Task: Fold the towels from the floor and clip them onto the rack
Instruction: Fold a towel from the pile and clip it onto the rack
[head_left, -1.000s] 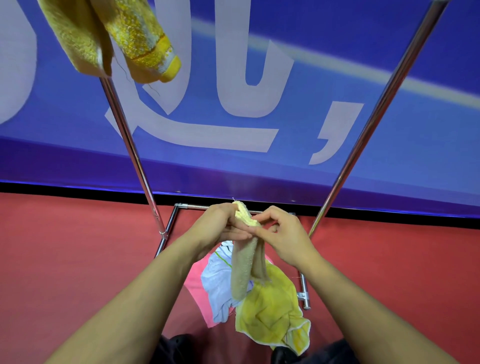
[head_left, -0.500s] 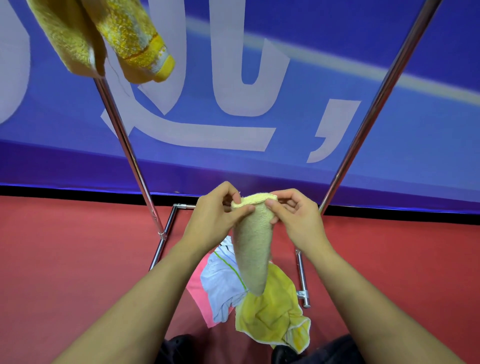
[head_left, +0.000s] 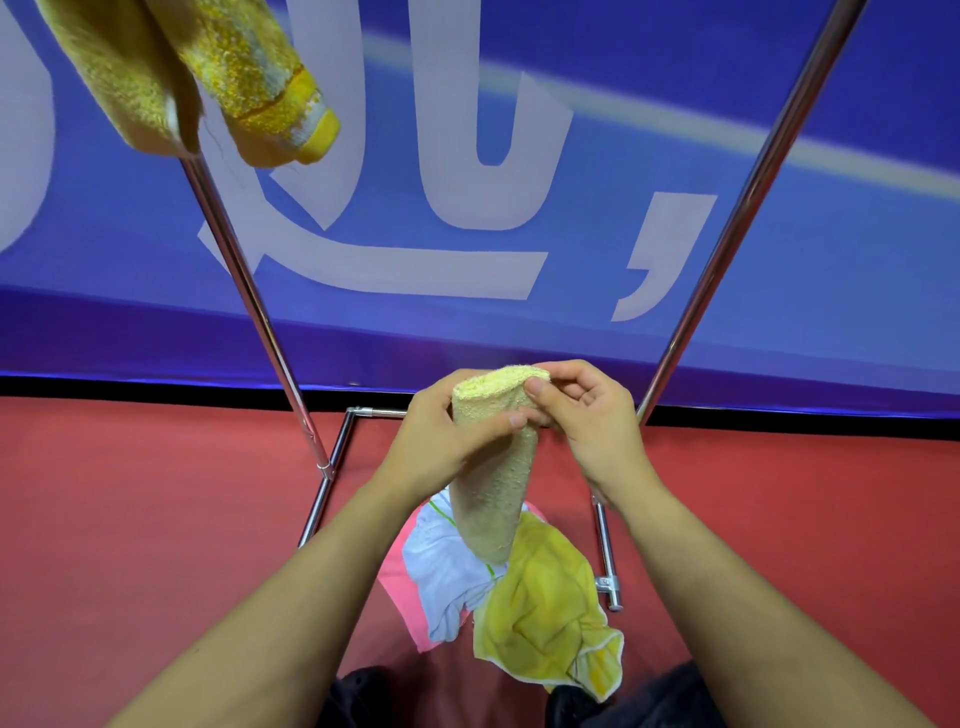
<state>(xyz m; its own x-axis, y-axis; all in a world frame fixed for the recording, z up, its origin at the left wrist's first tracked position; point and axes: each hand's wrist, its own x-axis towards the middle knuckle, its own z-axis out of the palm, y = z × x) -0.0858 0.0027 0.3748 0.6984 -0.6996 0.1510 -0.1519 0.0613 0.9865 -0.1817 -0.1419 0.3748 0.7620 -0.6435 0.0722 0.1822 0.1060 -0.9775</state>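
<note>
Presently, the folded pale-yellow terry towel (head_left: 493, 467) is gripped at its top fold by the left hand (head_left: 447, 441) and pinched by the right hand (head_left: 587, 415), at twelve o'clock from the floor pile. The layers are best kept aligned before clipping.

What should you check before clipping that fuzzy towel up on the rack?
1. Beige towel folded narrow: ok.
2. Left hand holds the towel: ok.
3. Right hand pinches its top edge: ok.
4. Rack pole within view: ok.
5. A free clip ready: cannot tell, none visible.
6. Floor pile finished: not ok; yellow towel and white towel are on the floor.
</note>
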